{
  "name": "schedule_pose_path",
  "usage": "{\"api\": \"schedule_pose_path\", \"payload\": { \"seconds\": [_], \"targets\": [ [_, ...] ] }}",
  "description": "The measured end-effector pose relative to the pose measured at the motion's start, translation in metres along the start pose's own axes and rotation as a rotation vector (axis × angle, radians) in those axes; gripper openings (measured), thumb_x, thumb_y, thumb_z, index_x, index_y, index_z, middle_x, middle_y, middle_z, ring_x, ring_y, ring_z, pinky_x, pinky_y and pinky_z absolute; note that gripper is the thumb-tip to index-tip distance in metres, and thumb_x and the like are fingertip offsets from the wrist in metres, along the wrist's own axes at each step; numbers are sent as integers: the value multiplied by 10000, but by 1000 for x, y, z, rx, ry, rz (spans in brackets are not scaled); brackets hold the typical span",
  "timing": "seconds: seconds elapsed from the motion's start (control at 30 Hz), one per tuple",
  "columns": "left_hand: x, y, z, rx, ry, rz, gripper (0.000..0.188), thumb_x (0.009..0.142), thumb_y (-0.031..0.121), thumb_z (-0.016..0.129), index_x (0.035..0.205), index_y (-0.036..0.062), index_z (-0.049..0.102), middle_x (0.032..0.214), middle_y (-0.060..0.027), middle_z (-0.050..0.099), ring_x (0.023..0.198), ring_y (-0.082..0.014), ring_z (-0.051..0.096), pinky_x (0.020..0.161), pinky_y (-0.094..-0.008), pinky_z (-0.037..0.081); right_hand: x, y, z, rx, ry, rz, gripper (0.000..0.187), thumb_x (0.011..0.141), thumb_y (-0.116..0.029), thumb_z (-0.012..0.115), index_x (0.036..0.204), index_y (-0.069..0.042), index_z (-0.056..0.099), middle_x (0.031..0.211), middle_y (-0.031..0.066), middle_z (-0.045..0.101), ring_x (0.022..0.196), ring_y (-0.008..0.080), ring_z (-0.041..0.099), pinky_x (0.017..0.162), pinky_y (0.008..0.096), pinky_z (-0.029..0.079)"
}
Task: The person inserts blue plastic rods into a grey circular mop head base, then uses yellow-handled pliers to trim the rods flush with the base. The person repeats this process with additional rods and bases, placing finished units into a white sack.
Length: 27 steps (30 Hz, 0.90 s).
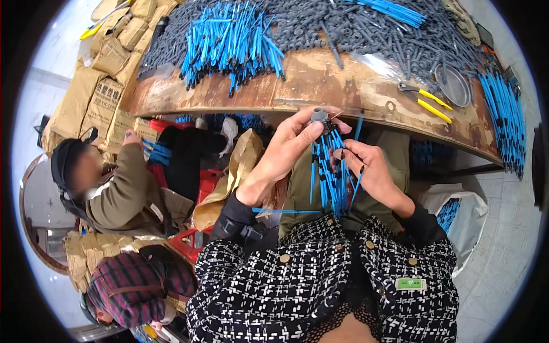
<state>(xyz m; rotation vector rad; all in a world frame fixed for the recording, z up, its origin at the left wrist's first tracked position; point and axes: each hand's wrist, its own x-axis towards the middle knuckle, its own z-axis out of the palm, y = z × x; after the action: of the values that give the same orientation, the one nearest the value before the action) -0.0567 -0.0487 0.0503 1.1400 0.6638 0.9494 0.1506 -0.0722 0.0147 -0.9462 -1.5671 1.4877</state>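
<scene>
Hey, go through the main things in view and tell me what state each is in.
Rods: bunched, held
Left hand: closed on rods
Right hand: closed on rods
Pliers: handles apart
White sack: open
Brown paper: crumpled
Tabletop: stained

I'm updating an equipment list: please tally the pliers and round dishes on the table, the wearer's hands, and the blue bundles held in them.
Pliers: 1
Round dish: 1
Hands, left hand and right hand: 2
Blue bundle: 1
Total: 5
</scene>
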Motion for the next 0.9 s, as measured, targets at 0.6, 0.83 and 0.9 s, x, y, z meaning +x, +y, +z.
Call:
{"api": "schedule_pose_path", "payload": {
  "seconds": [0.6, 0.83, 0.9],
  "targets": [
    [-65, 6, -16, 188, 283, -34, 363, 1093, 251, 424, 1345, -4, 483, 1332, -138, 578, 1254, -193, 543, 1071, -350, 433, 22, 3, 47, -158, -153, 41, 236, 1000, -225, 606, 996, -1, 677, 656, 218, 517, 549, 351, 447, 539, 383, 426],
    [-73, 14, 7, 573, 376, -76, 298, 1086, 217, 424, 1269, -10, 486, 1232, -130, 624, 1148, -175, 581, 1003, -347, 456, 18, -14, 47, -306, -205, 19, 259, 985, -266, 629, 943, -13, 673, 672, 244, 540, 630, 447, 496, 550, 418, 433],
    [-79, 21, 13, 625, 432, -152, 287, 1080, 206, 439, 1258, -12, 494, 1234, -136, 627, 1147, -177, 584, 1001, -345, 458, 16, -15, 52, -330, -240, 48, 236, 974, -244, 647, 976, -9, 673, 710, 241, 580, 635, 431, 530, 565, 401, 455]
  ]
}}
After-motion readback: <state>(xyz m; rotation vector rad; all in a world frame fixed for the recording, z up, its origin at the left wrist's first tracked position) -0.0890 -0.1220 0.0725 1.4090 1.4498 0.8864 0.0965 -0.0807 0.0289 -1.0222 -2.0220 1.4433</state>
